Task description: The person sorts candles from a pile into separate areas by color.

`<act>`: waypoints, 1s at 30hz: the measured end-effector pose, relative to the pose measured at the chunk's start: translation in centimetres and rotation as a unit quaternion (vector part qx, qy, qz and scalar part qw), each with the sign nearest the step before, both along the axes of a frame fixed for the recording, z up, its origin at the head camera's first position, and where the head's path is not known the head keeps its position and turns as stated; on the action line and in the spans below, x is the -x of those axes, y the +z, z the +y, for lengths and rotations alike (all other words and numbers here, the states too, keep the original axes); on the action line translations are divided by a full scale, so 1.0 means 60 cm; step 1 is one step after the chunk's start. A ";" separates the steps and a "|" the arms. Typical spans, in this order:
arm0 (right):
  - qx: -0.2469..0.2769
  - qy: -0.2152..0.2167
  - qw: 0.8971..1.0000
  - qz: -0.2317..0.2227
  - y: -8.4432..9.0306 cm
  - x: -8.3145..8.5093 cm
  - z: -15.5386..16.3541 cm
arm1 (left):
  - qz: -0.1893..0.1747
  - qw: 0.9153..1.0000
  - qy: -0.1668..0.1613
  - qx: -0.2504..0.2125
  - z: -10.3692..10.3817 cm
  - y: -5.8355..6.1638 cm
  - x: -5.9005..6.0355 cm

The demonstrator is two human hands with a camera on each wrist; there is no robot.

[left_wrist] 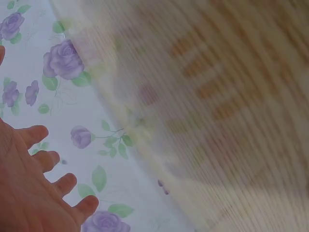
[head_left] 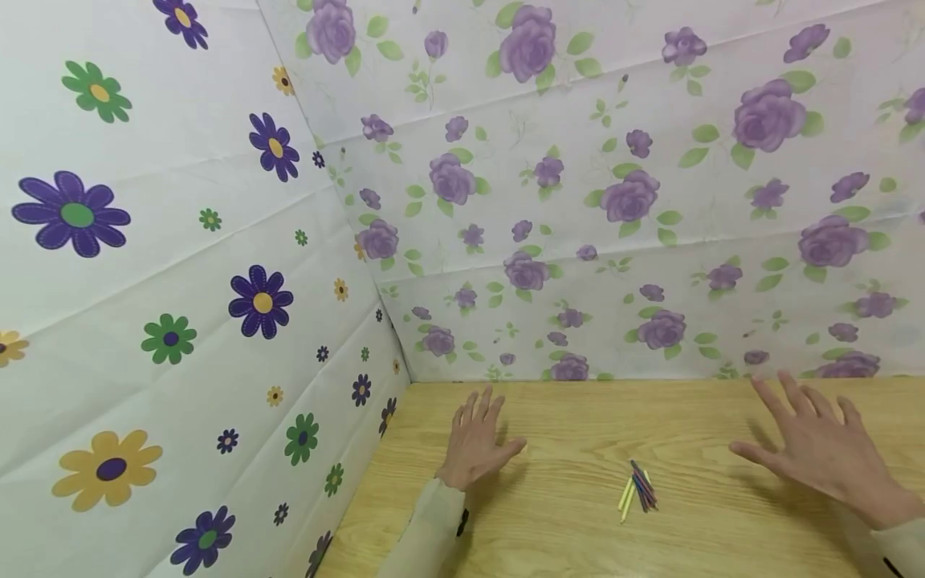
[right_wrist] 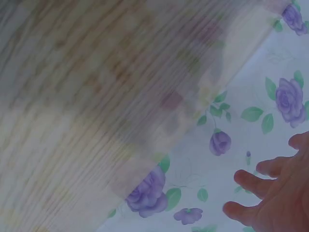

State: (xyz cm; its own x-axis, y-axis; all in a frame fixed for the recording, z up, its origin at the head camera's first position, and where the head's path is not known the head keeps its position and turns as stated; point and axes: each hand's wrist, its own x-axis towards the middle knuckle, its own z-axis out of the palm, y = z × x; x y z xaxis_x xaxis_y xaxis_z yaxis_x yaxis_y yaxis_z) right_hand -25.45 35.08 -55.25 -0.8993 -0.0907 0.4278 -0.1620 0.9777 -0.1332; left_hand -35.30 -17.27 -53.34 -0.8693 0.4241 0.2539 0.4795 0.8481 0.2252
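A small bundle of colored pencils (head_left: 637,488), some yellow and others dark, lies on the wooden table between the two hands. To its left, my left hand (head_left: 477,441) is held with fingers spread, apart from the pencils. On the other side my right hand (head_left: 820,445) also has its fingers spread and holds nothing. The left wrist view has part of the left hand (left_wrist: 36,179) at its lower left edge. In the right wrist view, the right hand (right_wrist: 277,186) appears at the lower right. Neither wrist view includes the pencils.
The light wood table (head_left: 564,433) ends at a back wall (head_left: 506,337) covered in purple rose print. A second wall (head_left: 181,425) with purple, green and yellow flowers closes off the left side. Both wrist views show the glossy tabletop (left_wrist: 260,159) reflecting the surroundings.
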 end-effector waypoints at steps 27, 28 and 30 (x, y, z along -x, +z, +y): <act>0.094 0.070 0.989 -0.088 0.023 -0.028 -0.099 | -0.013 1.000 -0.003 -0.026 0.035 0.014 -0.018; 0.106 0.077 0.986 -0.100 0.023 -0.030 -0.103 | -0.013 0.999 -0.006 -0.028 0.037 0.013 -0.019; 0.128 0.088 0.981 -0.119 0.024 -0.033 -0.111 | -0.012 0.999 -0.012 -0.032 0.040 0.012 -0.021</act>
State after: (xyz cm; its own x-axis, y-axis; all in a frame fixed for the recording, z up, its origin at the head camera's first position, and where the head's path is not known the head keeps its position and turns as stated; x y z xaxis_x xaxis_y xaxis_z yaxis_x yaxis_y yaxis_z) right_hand -23.46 28.41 -53.83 -0.9567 -0.1708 0.2358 -0.2596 0.8673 -0.4248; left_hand -34.06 -14.88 -52.60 -0.8652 0.4286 0.2603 0.4935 0.8198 0.2906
